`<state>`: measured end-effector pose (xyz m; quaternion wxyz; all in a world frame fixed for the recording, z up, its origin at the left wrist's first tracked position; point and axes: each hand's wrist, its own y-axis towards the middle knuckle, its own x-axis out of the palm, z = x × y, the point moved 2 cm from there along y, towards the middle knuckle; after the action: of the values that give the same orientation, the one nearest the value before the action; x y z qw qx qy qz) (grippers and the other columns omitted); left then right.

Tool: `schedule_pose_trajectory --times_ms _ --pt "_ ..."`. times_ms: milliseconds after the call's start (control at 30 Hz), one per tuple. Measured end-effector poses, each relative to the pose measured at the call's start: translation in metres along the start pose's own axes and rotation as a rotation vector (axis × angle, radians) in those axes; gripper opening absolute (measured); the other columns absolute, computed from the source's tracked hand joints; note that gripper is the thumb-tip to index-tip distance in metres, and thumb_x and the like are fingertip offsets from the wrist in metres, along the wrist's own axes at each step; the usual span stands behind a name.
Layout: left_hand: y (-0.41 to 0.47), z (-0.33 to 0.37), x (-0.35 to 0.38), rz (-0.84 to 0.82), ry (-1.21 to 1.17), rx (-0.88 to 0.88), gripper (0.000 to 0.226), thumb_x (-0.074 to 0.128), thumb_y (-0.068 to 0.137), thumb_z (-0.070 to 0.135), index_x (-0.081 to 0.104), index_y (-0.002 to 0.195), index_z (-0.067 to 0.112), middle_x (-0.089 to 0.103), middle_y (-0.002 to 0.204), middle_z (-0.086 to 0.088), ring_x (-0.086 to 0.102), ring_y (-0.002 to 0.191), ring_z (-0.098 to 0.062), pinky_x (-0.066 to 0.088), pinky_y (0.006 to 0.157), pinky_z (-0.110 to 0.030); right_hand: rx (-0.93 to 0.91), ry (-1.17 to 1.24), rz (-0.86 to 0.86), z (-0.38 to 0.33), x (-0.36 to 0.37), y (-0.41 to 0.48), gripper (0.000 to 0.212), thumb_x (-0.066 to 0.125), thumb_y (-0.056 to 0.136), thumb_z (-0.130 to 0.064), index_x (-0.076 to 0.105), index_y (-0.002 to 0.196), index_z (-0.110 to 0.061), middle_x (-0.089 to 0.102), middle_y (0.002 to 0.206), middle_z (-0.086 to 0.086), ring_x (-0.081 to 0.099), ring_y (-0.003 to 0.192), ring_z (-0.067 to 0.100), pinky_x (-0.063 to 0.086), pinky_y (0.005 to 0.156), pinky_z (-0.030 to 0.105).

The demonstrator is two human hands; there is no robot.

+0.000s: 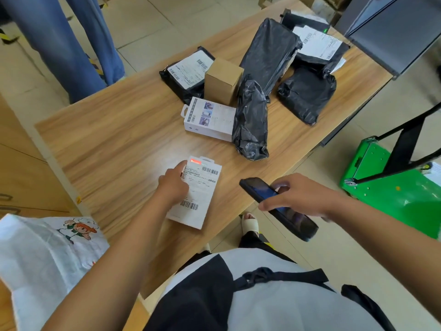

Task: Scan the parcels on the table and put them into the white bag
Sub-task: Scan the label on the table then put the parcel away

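Observation:
A flat white parcel (199, 194) with a shipping label and barcodes lies near the table's front edge. My left hand (173, 183) grips its left side, fingers curled over the edge. To the right, my right hand (301, 197) holds a black handheld scanner (279, 207) above the table edge, tilted toward the parcel; a red light shows on the parcel's top. More parcels sit at the far end: a white retail box (210, 119), a brown carton (223, 80) and several black poly bags (251, 120). The white bag (45, 254) with a cartoon print is at the lower left.
The wooden table (114, 139) runs from lower left to upper right. A green hand cart (391, 185) stands on the floor at the right. A person in blue trousers (78, 44) stands beyond the table's far left. A grey shelf (401, 32) is at the upper right.

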<state>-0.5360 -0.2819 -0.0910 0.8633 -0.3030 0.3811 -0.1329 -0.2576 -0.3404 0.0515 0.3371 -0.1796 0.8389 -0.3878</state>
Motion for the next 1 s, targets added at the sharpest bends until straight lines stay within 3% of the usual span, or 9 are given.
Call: schedule_pose_trajectory --times_ms 67,133,233,333,433,500,633,800,1000 --pt "-0.011 0.002 0.009 0.106 0.093 0.021 0.073 0.057 0.087 0.023 0.028 0.153 0.031 0.044 0.142 -0.011 0.037 0.131 -0.036 0.037 0.105 -0.045 -0.013 0.180 0.048 0.007 0.006 0.004 0.049 0.089 0.055 -0.051 0.067 0.092 -0.028 0.075 0.085 0.002 0.070 0.056 0.012 0.057 0.048 0.023" --pt "-0.029 0.000 0.025 0.173 0.155 0.035 0.091 0.071 0.077 0.048 0.023 0.151 0.029 0.033 0.148 -0.010 0.031 0.133 -0.034 0.033 0.107 -0.046 -0.027 0.300 0.093 0.011 0.012 0.008 0.050 0.092 0.065 -0.040 0.068 0.105 -0.023 0.075 0.077 -0.001 0.070 0.054 0.013 0.056 0.047 0.025" --pt "-0.050 -0.008 0.052 0.220 0.304 0.007 0.119 0.075 0.067 0.065 0.004 0.156 0.027 0.016 0.156 -0.008 0.022 0.141 -0.032 0.025 0.114 -0.046 -0.058 0.425 0.121 0.013 0.018 0.016 0.039 0.091 0.070 -0.034 0.068 0.101 -0.028 0.071 0.069 -0.007 0.072 0.059 0.014 0.059 0.051 0.030" --pt "-0.060 -0.013 0.059 0.316 0.290 -0.028 0.118 0.076 0.070 0.052 0.000 0.156 0.028 0.021 0.155 -0.011 0.025 0.139 -0.033 0.026 0.113 -0.045 -0.091 0.461 0.122 0.007 0.021 0.020 0.046 0.092 0.065 -0.036 0.069 0.104 -0.025 0.066 0.073 -0.005 0.069 0.056 0.008 0.051 0.043 0.017" --pt "-0.066 -0.017 0.053 0.338 0.220 -0.070 0.116 0.078 0.069 0.043 0.000 0.155 0.038 0.028 0.150 -0.010 0.029 0.136 -0.033 0.029 0.111 -0.046 -0.114 0.453 0.074 -0.001 0.023 0.026 0.066 0.089 0.048 -0.046 0.071 0.107 -0.024 0.067 0.087 0.005 0.075 0.074 0.019 0.063 0.056 0.033" --pt "-0.072 -0.023 0.044 0.358 0.155 -0.116 0.116 0.081 0.067 0.041 0.005 0.154 0.041 0.031 0.149 -0.009 0.032 0.133 -0.033 0.031 0.109 -0.045 -0.126 0.449 0.019 -0.010 0.027 0.031 0.066 0.092 0.053 -0.040 0.070 0.113 -0.021 0.068 0.095 0.010 0.076 0.079 0.028 0.065 0.064 0.046" --pt "-0.091 -0.049 0.022 0.481 -0.018 -0.223 0.107 0.084 0.068 0.040 0.016 0.151 0.042 0.036 0.143 -0.010 0.036 0.126 -0.033 0.037 0.103 -0.046 -0.194 0.345 -0.068 -0.036 0.041 0.042 0.053 0.090 0.072 -0.031 0.066 0.119 -0.025 0.069 0.100 0.008 0.075 0.070 0.016 0.055 0.050 0.025" --pt "-0.126 -0.107 -0.009 0.687 -0.196 -0.388 0.101 0.085 0.069 0.038 0.025 0.150 0.035 0.033 0.151 -0.009 0.030 0.134 -0.033 0.033 0.105 -0.046 -0.287 0.212 -0.198 -0.074 0.070 0.044 0.051 0.089 0.073 -0.031 0.066 0.119 -0.026 0.068 0.105 0.011 0.074 0.068 0.013 0.051 0.047 0.016" --pt "-0.167 -0.199 -0.041 0.820 -0.262 -0.676 0.097 0.086 0.072 0.038 0.028 0.149 0.035 0.030 0.150 -0.015 0.030 0.133 -0.040 0.034 0.105 -0.054 -0.342 0.056 -0.272 -0.107 0.105 0.041 0.054 0.089 0.071 -0.038 0.065 0.119 -0.032 0.070 0.105 0.000 0.073 0.083 0.018 0.053 0.062 0.030"
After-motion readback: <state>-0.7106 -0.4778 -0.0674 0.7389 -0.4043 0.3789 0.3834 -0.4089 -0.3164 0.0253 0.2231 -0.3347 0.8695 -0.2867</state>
